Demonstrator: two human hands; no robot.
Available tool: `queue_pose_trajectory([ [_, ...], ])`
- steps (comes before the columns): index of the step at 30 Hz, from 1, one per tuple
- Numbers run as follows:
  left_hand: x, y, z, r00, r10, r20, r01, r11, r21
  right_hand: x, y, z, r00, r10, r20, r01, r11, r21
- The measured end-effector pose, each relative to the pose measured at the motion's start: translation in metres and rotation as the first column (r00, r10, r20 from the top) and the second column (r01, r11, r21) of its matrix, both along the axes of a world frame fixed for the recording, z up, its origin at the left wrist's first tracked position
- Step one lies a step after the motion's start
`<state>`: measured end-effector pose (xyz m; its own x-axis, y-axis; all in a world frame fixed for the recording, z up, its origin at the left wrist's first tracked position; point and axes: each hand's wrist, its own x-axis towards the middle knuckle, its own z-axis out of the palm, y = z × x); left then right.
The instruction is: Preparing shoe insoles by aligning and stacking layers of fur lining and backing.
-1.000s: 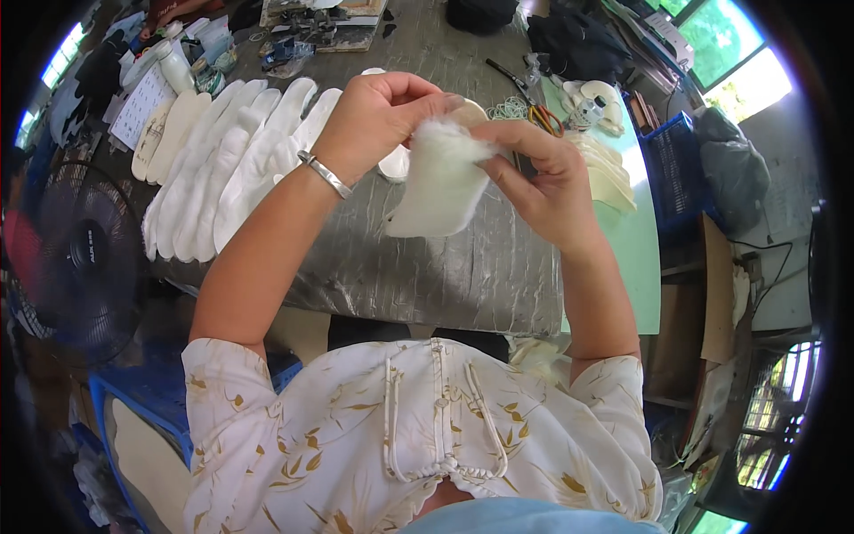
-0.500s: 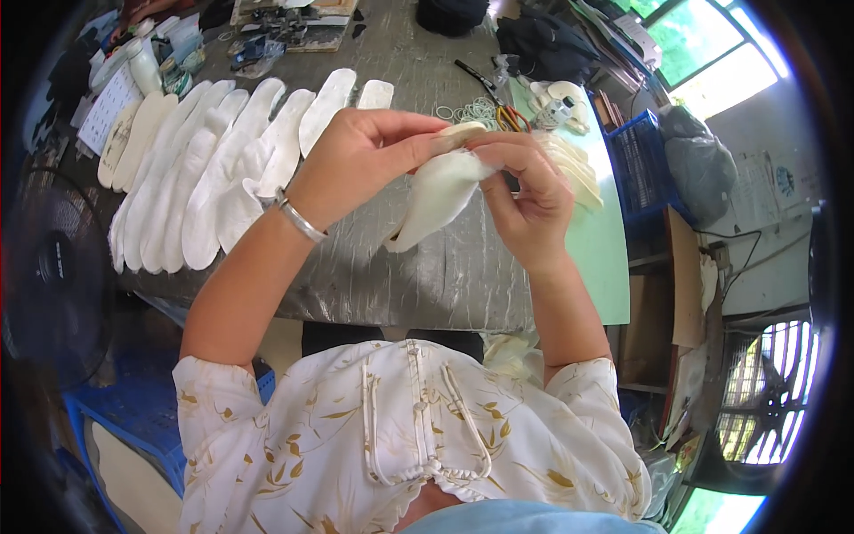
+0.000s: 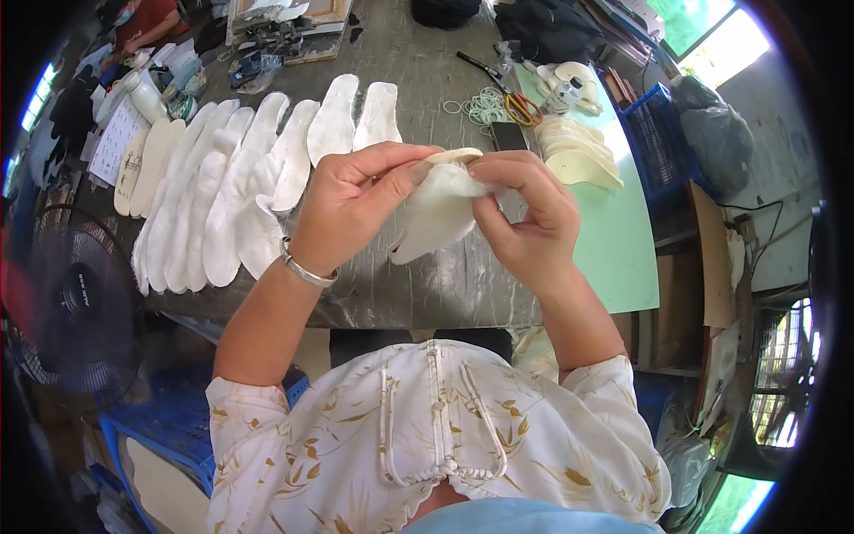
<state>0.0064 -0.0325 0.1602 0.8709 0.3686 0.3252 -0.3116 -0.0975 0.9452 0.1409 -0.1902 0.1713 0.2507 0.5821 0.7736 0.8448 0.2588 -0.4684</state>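
Over the near part of the dark table, both my hands hold a white, fluffy-lined insole (image 3: 436, 214), bent over so its lower part hangs toward me. My left hand (image 3: 356, 200), with a silver bangle at the wrist, pinches its upper edge between thumb and fingers. Opposite it, my right hand (image 3: 532, 214) grips the other side of that edge, where loose white fluff shows between the fingers. Left of my hands, several white fleecy insoles (image 3: 218, 209) lie overlapping in a row. At the right, a fanned stack of cream insole pieces (image 3: 583, 158) rests on a pale green sheet (image 3: 614, 240).
Beyond my hands lie scissors with orange handles (image 3: 523, 109), a heap of pale rubber bands (image 3: 487, 107) and a dark flat object (image 3: 509, 136). A black fan (image 3: 76, 298) stands at left, a blue crate (image 3: 660, 133) at right. A person in red (image 3: 156, 22) is at far left.
My view has shifted, so the table's contents sit lower in the picture. Both hands still grip the insole, and the right fingers are slightly rearranged at its edge.
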Motion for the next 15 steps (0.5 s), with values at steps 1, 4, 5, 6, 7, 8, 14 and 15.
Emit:
queue_pose_trajectory([
  [1, 0.0005, -0.0001, 0.0011, 1.0, 0.007, 0.013, -0.007, 0.999, 0.045, -0.0001, 0.0005, 0.0006, 1.0, -0.006, -0.01, 0.006, 1.0, 0.006],
  [4, -0.0005, -0.0011, 0.0036, 1.0, 0.014, -0.002, -0.014, 0.999, 0.039, -0.0006, 0.0, 0.0036, 1.0, -0.009, -0.03, 0.009, 1.0, -0.014],
  [5, -0.0005, -0.0013, 0.0031, 1.0, 0.006, -0.007, -0.006, 1.0, 0.005, 0.0005, 0.0009, 0.0036, 1.0, 0.008, -0.016, -0.008, 1.0, -0.017],
  [6, -0.0005, -0.0013, 0.0026, 1.0, 0.011, -0.006, -0.011, 1.0, 0.002, 0.0011, 0.0014, 0.0037, 1.0, 0.025, -0.003, -0.025, 0.999, -0.02],
  [7, 0.0009, -0.001, 0.0022, 1.0, 0.0, 0.001, 0.0, 1.0, -0.007, 0.0011, 0.0003, 0.0042, 1.0, 0.008, -0.007, -0.008, 1.0, -0.026],
  [8, 0.0014, -0.0005, 0.0021, 1.0, -0.013, 0.009, 0.013, 1.0, -0.016, 0.0002, 0.0007, 0.0036, 1.0, 0.009, -0.005, -0.009, 1.0, -0.027],
  [14, -0.0016, -0.0048, 0.003, 0.998, -0.036, 0.042, 0.038, 0.999, -0.039, -0.0029, 0.0019, -0.0003, 0.996, -0.024, -0.09, 0.026, 0.999, 0.021],
  [15, -0.0009, -0.0067, 0.0037, 1.0, -0.007, 0.022, 0.008, 0.999, -0.05, -0.0029, 0.001, 0.0017, 0.998, -0.02, -0.06, 0.021, 1.0, 0.021],
])
